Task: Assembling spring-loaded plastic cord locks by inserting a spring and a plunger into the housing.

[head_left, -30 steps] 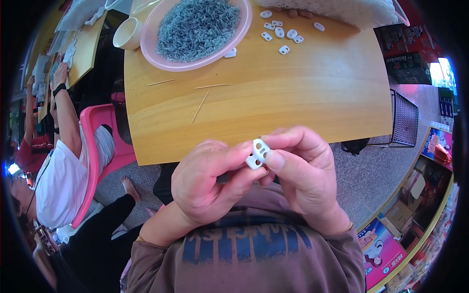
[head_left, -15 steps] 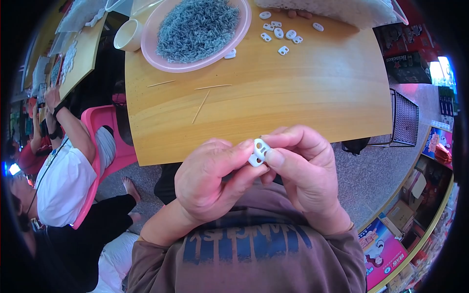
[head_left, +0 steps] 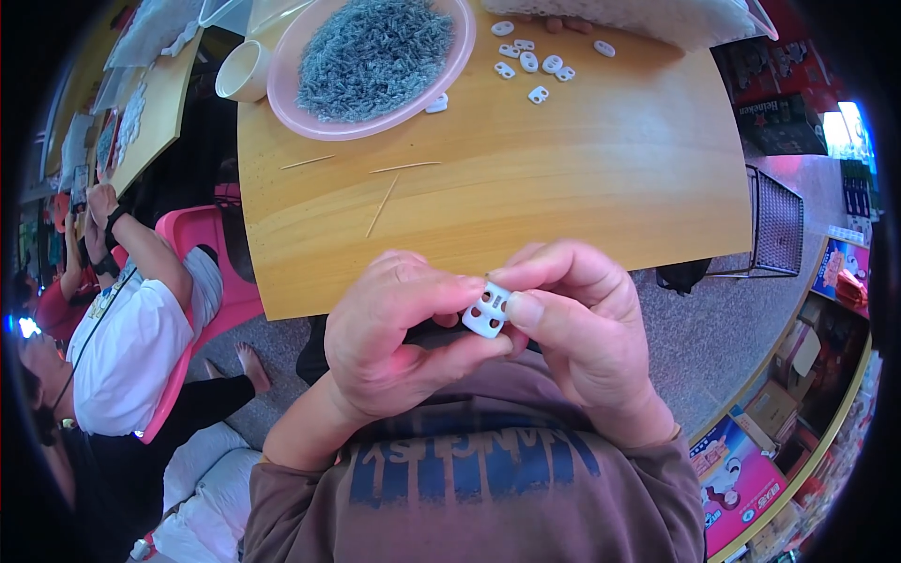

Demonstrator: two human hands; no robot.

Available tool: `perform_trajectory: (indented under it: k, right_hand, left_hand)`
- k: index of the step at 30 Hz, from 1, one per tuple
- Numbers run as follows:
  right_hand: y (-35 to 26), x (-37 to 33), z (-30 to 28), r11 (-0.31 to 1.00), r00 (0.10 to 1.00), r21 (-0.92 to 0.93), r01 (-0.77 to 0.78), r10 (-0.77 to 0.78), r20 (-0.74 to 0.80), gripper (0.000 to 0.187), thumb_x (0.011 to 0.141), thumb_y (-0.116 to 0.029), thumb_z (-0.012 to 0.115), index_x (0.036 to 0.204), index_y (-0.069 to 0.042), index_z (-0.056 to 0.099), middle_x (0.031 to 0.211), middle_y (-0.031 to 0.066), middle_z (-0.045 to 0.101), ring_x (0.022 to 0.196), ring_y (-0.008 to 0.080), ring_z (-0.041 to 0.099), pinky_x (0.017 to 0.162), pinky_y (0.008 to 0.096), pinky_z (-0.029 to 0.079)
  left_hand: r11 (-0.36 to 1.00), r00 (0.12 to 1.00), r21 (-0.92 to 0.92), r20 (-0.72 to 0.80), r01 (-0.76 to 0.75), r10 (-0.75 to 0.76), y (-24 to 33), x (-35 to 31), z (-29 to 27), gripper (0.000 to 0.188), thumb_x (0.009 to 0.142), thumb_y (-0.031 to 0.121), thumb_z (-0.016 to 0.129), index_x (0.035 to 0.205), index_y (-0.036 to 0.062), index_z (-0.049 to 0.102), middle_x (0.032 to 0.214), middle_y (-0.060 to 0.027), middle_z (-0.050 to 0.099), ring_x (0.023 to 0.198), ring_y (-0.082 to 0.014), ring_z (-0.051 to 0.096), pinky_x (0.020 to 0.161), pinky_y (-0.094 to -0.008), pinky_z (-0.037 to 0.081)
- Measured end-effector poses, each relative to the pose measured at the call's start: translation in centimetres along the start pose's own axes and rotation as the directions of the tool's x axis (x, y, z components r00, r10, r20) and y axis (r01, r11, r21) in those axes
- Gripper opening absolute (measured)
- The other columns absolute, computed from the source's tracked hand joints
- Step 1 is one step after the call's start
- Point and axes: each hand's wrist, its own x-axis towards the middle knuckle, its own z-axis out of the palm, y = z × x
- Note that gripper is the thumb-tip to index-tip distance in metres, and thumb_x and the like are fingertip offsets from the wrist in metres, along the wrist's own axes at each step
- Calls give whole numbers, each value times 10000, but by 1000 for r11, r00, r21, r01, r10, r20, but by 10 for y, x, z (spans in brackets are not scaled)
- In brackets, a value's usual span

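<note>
Close to my body, just off the near table edge, I hold a small white plastic cord lock (head_left: pixel 483 320) with several holes in it. My left hand (head_left: pixel 380 333) grips its left side with the thumb and fingers. On its right side, my right hand (head_left: pixel 591 328) pinches it between thumb and forefinger. The fingers behind the piece are partly hidden. Farther out on the table lie several similar white cord locks (head_left: pixel 528 62). A pink bowl (head_left: pixel 279 80) at the far left is heaped with small greyish springs (head_left: pixel 375 61).
Three thin wooden sticks, one a toothpick (head_left: pixel 383 206), lie on the wooden table (head_left: pixel 582 178). Beside the bowl stands a cream cup (head_left: pixel 242 71). A bulging clear bag (head_left: pixel 648 21) of white pieces lies at the back. Left, a person (head_left: pixel 131 347) sits on a pink chair (head_left: pixel 239 291).
The cord lock has turned between my fingers, and its holes now show more squarely. My left hand has shifted slightly left and opened wider around it. The right hand keeps its pinch.
</note>
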Motion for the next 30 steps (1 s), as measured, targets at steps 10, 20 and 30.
perform_trajectory:
  k: [10,20,30]
  right_hand:
    - [-2,-1,-3,1000,997,-27,5,-3,78,113,812,9,528,925,16,520,838,36,569,757,59,539,661,186,439]
    - [-1,1,-2,985,982,-162,66,-35,186,185,792,27,565,973,18,527,855,31,567,783,55,535,682,188,434]
    - [1,1,2,998,998,-56,-10,14,62,157,724,46,581,877,15,566,853,114,565,764,146,549,692,245,435]
  left_hand:
    - [997,991,-41,122,63,-57,5,1,-9,460,595,71,748,1010,19,556,762,-59,587,590,-152,538,532,-242,428]
    - [984,979,-37,115,175,-169,8,2,-14,410,612,68,748,975,2,570,800,-86,604,631,-152,574,552,-242,456]
    - [980,974,-53,133,190,-181,6,-1,-14,368,628,66,738,957,10,582,742,-78,604,591,-146,573,528,-238,451]
